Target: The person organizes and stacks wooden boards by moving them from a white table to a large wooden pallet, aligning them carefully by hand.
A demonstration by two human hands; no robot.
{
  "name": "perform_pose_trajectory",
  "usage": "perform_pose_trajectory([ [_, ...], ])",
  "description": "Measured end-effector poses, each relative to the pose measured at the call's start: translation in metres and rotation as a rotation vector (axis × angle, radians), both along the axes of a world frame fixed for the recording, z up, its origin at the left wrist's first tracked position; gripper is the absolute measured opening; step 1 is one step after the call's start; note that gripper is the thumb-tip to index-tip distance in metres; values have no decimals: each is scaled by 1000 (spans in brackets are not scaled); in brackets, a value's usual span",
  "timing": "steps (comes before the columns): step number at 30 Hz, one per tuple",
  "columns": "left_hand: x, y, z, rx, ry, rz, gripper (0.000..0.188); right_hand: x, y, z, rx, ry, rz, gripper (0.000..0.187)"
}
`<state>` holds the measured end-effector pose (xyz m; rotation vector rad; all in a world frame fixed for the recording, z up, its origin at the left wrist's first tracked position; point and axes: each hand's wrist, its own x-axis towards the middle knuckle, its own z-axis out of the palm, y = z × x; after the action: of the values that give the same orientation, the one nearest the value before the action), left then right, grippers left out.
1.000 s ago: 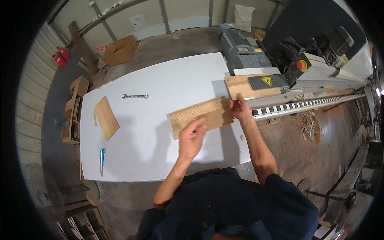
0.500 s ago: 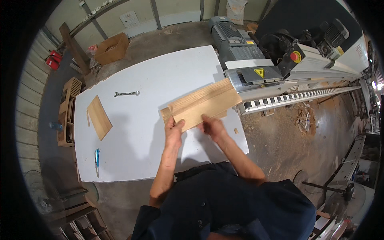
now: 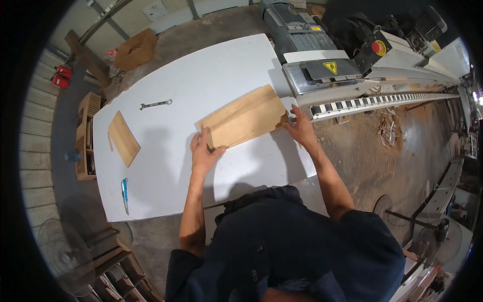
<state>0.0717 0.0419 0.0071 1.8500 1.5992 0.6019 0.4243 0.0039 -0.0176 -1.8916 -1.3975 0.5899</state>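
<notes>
A pale wooden board (image 3: pixel 244 118), with at least one more piece showing at its edge, lies at a slant over the white tabletop (image 3: pixel 166 186). My left hand (image 3: pixel 203 157) grips its left end, thumb along the near edge and fingers at the end. At the right end, my right hand (image 3: pixel 301 130) holds the corner between thumb and fingers; part of its grip is hidden. How many pieces are stacked there I cannot tell.
Left on the table lie another wooden board (image 3: pixel 124 140), a thin wood strip (image 3: pixel 110 141), a wrench (image 3: pixel 156 104) and a blue utility knife (image 3: pixel 125 195). A machine with a motor (image 3: pixel 297 30) and a roller rail (image 3: pixel 382 102) adjoins the right side. A fan (image 3: pixel 65 256) stands lower left.
My right hand has moved from the board's near edge out to its right end. My left hand has shifted left at the other end. The view has tilted slightly.
</notes>
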Motion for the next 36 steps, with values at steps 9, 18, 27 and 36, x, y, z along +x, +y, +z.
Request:
perform_pose_trajectory([
  [9,18,-11,-19,186,182,-53,71,-11,0,-13,126,-160,44,48],
  [18,19,-18,-20,112,146,20,80,-7,-5,-19,208,-302,68,49],
  [27,18,-23,-31,201,170,59,80,-6,0,-26,41,-259,26,45],
  [36,12,-19,-9,111,234,-24,84,17,13,-15,-100,279,98,53],
])
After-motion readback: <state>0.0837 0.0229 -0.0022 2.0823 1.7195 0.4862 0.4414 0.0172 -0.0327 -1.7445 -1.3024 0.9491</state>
